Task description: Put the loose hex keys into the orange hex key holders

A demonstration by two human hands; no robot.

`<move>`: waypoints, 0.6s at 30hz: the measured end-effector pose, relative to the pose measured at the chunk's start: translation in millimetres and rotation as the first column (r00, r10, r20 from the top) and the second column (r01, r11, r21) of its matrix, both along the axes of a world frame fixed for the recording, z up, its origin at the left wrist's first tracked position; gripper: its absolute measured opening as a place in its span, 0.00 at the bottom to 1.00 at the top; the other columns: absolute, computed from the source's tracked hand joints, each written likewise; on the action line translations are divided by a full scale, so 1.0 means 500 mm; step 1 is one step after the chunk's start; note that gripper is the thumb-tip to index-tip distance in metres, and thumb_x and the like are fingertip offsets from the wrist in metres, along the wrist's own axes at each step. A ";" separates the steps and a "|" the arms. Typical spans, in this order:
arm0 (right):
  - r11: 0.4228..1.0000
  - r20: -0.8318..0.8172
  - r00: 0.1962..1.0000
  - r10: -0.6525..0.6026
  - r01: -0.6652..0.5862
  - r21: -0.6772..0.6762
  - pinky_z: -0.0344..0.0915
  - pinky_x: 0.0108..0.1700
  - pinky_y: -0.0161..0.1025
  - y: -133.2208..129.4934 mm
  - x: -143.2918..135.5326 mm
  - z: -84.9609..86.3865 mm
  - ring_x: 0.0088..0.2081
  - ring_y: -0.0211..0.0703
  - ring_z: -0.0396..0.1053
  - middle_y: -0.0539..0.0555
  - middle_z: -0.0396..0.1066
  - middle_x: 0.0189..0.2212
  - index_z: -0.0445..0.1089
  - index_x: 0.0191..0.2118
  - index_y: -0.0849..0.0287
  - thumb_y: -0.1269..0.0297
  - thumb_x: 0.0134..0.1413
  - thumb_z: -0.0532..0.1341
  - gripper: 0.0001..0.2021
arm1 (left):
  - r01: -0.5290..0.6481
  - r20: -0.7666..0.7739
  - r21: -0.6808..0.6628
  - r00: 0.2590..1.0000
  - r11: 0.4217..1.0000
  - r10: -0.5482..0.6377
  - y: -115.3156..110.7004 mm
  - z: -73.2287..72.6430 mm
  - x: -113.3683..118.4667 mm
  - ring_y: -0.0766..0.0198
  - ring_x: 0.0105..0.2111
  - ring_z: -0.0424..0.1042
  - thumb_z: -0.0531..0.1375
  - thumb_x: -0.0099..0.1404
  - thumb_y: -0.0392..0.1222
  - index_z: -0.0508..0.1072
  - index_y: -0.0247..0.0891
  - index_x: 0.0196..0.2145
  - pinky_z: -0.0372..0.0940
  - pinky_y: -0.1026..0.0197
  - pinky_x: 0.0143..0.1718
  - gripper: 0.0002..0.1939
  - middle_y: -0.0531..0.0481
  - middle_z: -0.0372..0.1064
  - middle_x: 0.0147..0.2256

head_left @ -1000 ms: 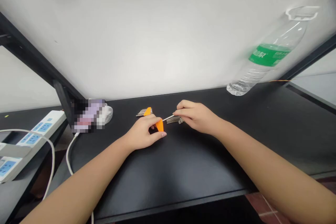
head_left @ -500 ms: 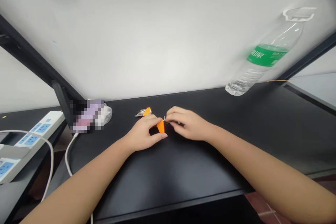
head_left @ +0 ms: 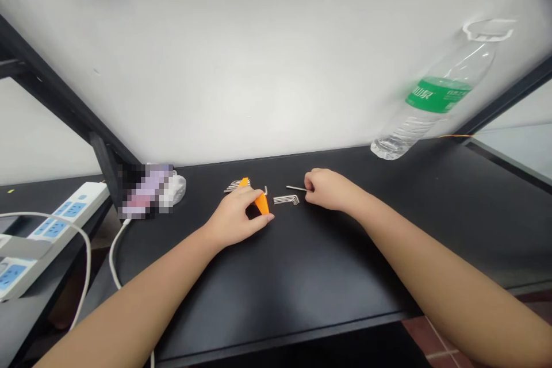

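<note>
My left hand is closed around an orange hex key holder, thumb at its near end. A short bent metal end shows at the holder's far edge; whether it sits in the holder I cannot tell. Just beyond my left fingers is another orange holder with several hex keys fanned to the left. Between my hands, several L-shaped hex keys lie side by side on the black desk. My right hand pinches a single hex key, whose straight end points left; its other end is hidden in the fingers.
A large clear bottle with a green label leans against the white wall at the right. At the left are a white power strip, a white cable, a blurred-out item and a black metal frame.
My right hand has moved right, drawing a hex key away. The row of hex keys it covered now shows on the desk. My left hand keeps its hold on the orange holder.
</note>
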State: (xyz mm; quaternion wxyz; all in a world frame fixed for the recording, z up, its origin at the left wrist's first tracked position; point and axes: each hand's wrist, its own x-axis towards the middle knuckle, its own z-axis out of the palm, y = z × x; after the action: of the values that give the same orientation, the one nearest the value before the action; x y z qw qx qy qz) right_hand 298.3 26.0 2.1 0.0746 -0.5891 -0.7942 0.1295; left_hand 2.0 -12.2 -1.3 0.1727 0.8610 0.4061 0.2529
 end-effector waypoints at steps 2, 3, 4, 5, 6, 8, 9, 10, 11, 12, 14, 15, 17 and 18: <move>1.000 -0.059 0.998 -0.018 0.017 -0.020 0.60 0.31 0.37 0.000 0.005 0.005 0.30 0.42 0.68 0.52 0.73 0.31 0.71 0.33 0.57 0.73 0.48 0.64 0.05 | -0.018 -0.006 0.005 1.000 1.000 0.018 0.000 0.000 0.000 0.54 0.42 0.73 0.65 0.65 0.55 0.75 0.43 0.48 0.66 0.51 0.48 0.18 0.49 0.76 0.39; 1.000 -0.125 0.992 0.010 -0.013 -0.018 0.61 0.31 0.37 0.000 0.005 0.009 0.30 0.41 0.68 0.51 0.73 0.31 0.71 0.35 0.56 0.74 0.50 0.63 0.06 | -0.029 -0.009 0.005 1.000 1.000 0.029 0.000 0.001 -0.001 0.54 0.43 0.73 0.64 0.65 0.55 0.75 0.43 0.47 0.66 0.51 0.49 0.18 0.49 0.76 0.40; 0.998 -0.204 0.977 0.060 -0.061 0.000 0.62 0.32 0.36 -0.002 0.004 0.013 0.30 0.40 0.69 0.50 0.74 0.31 0.72 0.37 0.56 0.74 0.52 0.62 0.07 | -0.040 -0.013 0.002 0.999 0.999 0.040 0.000 0.002 -0.001 0.54 0.44 0.73 0.64 0.65 0.55 0.75 0.43 0.47 0.66 0.51 0.49 0.18 0.48 0.76 0.41; 0.992 -0.284 0.951 0.123 -0.118 0.036 0.64 0.34 0.36 -0.005 0.000 0.018 0.31 0.40 0.69 0.50 0.74 0.33 0.73 0.39 0.55 0.73 0.55 0.62 0.08 | -0.051 -0.019 -0.005 0.999 0.999 0.051 -0.001 0.004 -0.001 0.54 0.44 0.73 0.64 0.66 0.55 0.75 0.43 0.47 0.66 0.51 0.49 0.18 0.48 0.76 0.42; 0.981 -0.355 0.915 0.191 -0.173 0.082 0.65 0.36 0.36 -0.009 -0.004 0.023 0.32 0.39 0.70 0.50 0.74 0.34 0.74 0.41 0.55 0.72 0.57 0.61 0.08 | -0.060 -0.026 -0.012 0.998 0.998 0.059 -0.001 0.005 0.000 0.54 0.44 0.72 0.64 0.66 0.55 0.75 0.42 0.47 0.66 0.52 0.48 0.17 0.48 0.76 0.42; 0.950 -0.449 0.838 0.312 -0.258 0.179 0.66 0.38 0.37 -0.019 -0.017 0.032 0.34 0.39 0.71 0.51 0.74 0.37 0.76 0.42 0.55 0.70 0.62 0.60 0.08 | -0.066 -0.037 -0.018 0.997 0.998 0.065 -0.002 0.008 0.000 0.55 0.42 0.72 0.63 0.66 0.55 0.75 0.42 0.46 0.66 0.52 0.47 0.17 0.49 0.75 0.40; 0.934 -0.475 0.805 0.355 -0.285 0.216 0.67 0.38 0.37 -0.025 -0.024 0.035 0.34 0.39 0.71 0.52 0.74 0.38 0.76 0.42 0.55 0.70 0.63 0.60 0.08 | -0.061 -0.039 -0.016 0.997 0.998 0.060 -0.002 0.009 0.001 0.55 0.42 0.72 0.63 0.66 0.55 0.75 0.42 0.46 0.66 0.52 0.46 0.17 0.49 0.75 0.40; 0.921 -0.491 0.780 0.389 -0.308 0.240 0.67 0.38 0.38 -0.031 -0.031 0.037 0.35 0.39 0.71 0.52 0.74 0.38 0.77 0.43 0.55 0.70 0.64 0.60 0.09 | -0.051 -0.040 -0.011 0.998 0.999 0.050 -0.002 0.010 0.002 0.55 0.41 0.71 0.63 0.67 0.55 0.74 0.42 0.44 0.66 0.52 0.45 0.16 0.49 0.75 0.39; 0.909 -0.499 0.761 0.415 -0.326 0.259 0.67 0.39 0.38 -0.036 -0.037 0.038 0.35 0.40 0.71 0.53 0.75 0.38 0.77 0.43 0.55 0.71 0.64 0.59 0.09 | -0.040 -0.041 -0.003 0.998 0.999 0.039 -0.002 0.010 0.002 0.55 0.40 0.71 0.63 0.67 0.55 0.74 0.41 0.43 0.65 0.52 0.45 0.16 0.49 0.75 0.38; 0.899 -0.500 0.748 0.436 -0.341 0.274 0.68 0.39 0.38 -0.041 -0.042 0.038 0.35 0.40 0.72 0.53 0.75 0.38 0.78 0.43 0.55 0.72 0.65 0.59 0.10 | -0.029 -0.041 0.004 0.999 1.000 0.029 -0.002 0.010 0.003 0.56 0.40 0.71 0.63 0.67 0.55 0.74 0.41 0.42 0.65 0.53 0.44 0.15 0.49 0.74 0.38; 0.883 -0.493 0.734 0.467 -0.361 0.299 0.68 0.40 0.39 -0.047 -0.049 0.037 0.36 0.40 0.72 0.53 0.75 0.38 0.78 0.44 0.55 0.73 0.65 0.59 0.11 | -0.015 -0.042 0.016 0.999 1.000 0.016 -0.001 0.009 0.003 0.56 0.39 0.70 0.63 0.67 0.55 0.73 0.41 0.41 0.65 0.53 0.44 0.15 0.49 0.74 0.37; 0.877 -0.487 0.731 0.479 -0.366 0.312 0.69 0.41 0.39 -0.048 -0.050 0.036 0.37 0.40 0.72 0.53 0.75 0.38 0.78 0.44 0.55 0.74 0.64 0.59 0.11 | -0.010 -0.042 0.022 0.999 1.000 0.011 0.000 0.008 0.003 0.56 0.39 0.70 0.63 0.67 0.55 0.73 0.41 0.40 0.64 0.53 0.43 0.15 0.49 0.74 0.37; 0.865 -0.479 0.723 0.498 -0.375 0.333 0.69 0.41 0.39 -0.049 -0.050 0.035 0.38 0.41 0.73 0.53 0.75 0.38 0.79 0.45 0.54 0.75 0.64 0.59 0.13 | -0.001 -0.040 0.029 0.999 1.000 0.003 0.001 0.007 0.002 0.56 0.39 0.70 0.63 0.67 0.55 0.73 0.41 0.41 0.64 0.53 0.43 0.15 0.49 0.74 0.37; 0.860 -0.475 0.720 0.507 -0.380 0.342 0.70 0.42 0.39 -0.049 -0.049 0.034 0.38 0.41 0.73 0.53 0.76 0.39 0.79 0.45 0.54 0.76 0.64 0.58 0.13 | 0.005 -0.041 0.029 0.999 1.000 -0.004 0.001 0.007 0.001 0.57 0.38 0.70 0.64 0.66 0.55 0.74 0.41 0.41 0.64 0.53 0.43 0.15 0.48 0.73 0.37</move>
State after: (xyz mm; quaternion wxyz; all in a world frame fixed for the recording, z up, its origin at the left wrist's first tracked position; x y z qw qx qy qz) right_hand 274.0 1.7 19.3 0.3305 -0.3058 -0.8659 0.2180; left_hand 2.7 -11.8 1.9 0.1523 0.8694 0.4037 0.2406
